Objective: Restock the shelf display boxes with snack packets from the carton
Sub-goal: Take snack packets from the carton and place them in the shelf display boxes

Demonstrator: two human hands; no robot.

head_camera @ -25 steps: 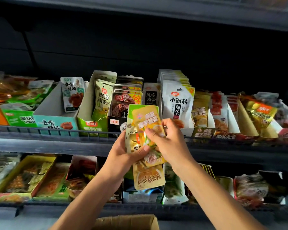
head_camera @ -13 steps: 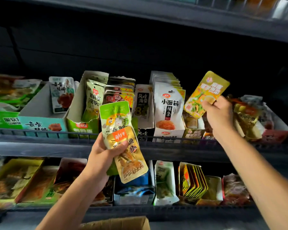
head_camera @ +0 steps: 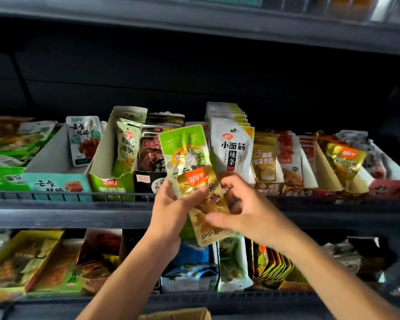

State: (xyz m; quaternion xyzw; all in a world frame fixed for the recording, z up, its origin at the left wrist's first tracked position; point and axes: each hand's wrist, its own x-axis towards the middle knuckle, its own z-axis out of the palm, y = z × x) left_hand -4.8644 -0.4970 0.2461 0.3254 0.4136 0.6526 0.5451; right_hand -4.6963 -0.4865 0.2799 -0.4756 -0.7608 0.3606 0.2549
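My left hand (head_camera: 171, 213) grips a small stack of snack packets in front of the upper shelf. A green packet (head_camera: 185, 148) stands at the back of the stack, and a gold packet (head_camera: 206, 204) with an orange label lies in front of it. My right hand (head_camera: 245, 211) is at the stack's right edge, its thumb across the gold packet's lower part and its fingers curled at the edge. The carton (head_camera: 178, 315) shows only as a brown flap at the bottom edge. Display boxes line the upper shelf (head_camera: 67, 215).
The upper shelf holds a near-empty teal box (head_camera: 56, 183), a green box (head_camera: 111, 185), white packets (head_camera: 233, 148) and a red box with gold fish packets (head_camera: 344, 158). A wire rail (head_camera: 56, 195) runs along its front. The lower shelf (head_camera: 194, 299) carries more boxes.
My right hand carried a yellow packet up to the right side of the upper shelf, then came back without it to the stack in my left hand.
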